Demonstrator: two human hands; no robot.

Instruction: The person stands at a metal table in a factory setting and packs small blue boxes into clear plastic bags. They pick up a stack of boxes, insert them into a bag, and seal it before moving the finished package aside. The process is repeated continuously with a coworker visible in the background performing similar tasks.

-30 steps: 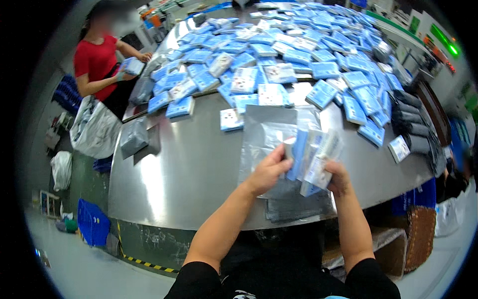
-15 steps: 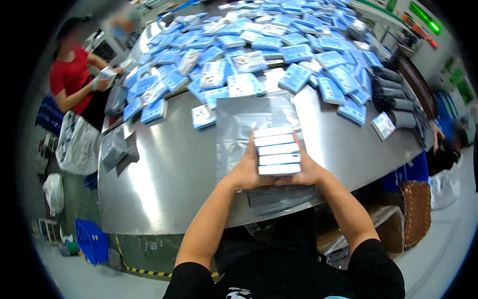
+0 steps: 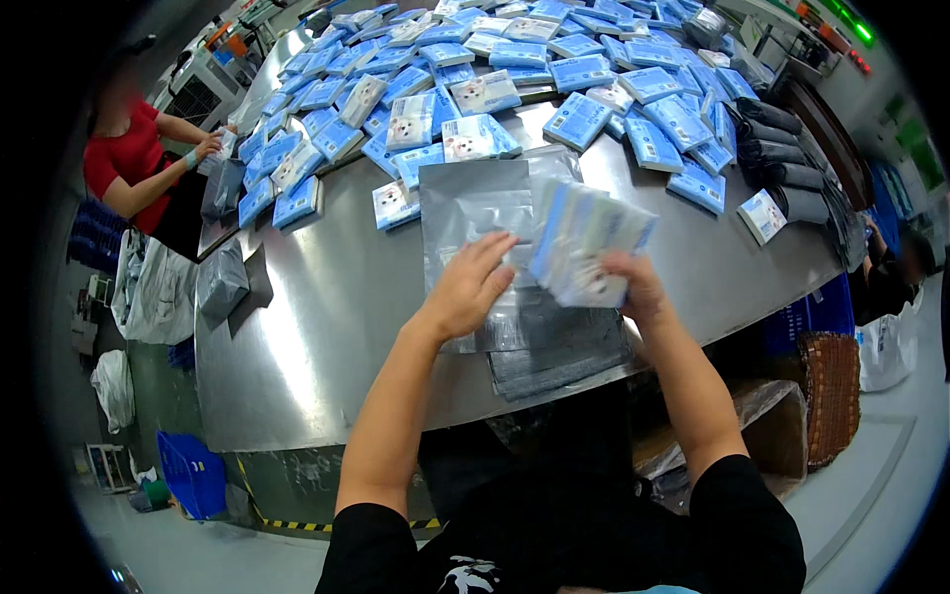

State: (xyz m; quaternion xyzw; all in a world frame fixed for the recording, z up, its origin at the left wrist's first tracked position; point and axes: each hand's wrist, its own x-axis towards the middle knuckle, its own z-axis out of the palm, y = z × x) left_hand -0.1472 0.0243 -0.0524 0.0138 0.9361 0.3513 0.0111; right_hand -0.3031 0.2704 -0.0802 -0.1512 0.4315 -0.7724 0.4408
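Observation:
My right hand (image 3: 641, 287) is closed on a stack of blue-and-white packs (image 3: 584, 238), tilted and smeared by motion, above the right part of the flat bags. Over a grey plastic mailing bag (image 3: 460, 203) is my left hand (image 3: 465, 287), palm down with its fingers apart and nothing in them. Whether it presses on the bag I cannot tell. More flat grey bags (image 3: 559, 368) lie beneath, along the near table edge. One loose pack (image 3: 394, 204) sits just left of the mailing bag.
A large heap of blue-and-white packs (image 3: 475, 94) covers the far side of the metal table (image 3: 327, 366). Rolled dark bags (image 3: 792, 178) lie at the right edge. A filled grey parcel (image 3: 223, 279) sits left, near a person in red (image 3: 129, 158). A wicker basket (image 3: 829, 396) stands below right.
The packs, earlier squared upright between both hands, are now tilted in my right hand alone, farther right. My left hand has let go and opened over the mailing bag.

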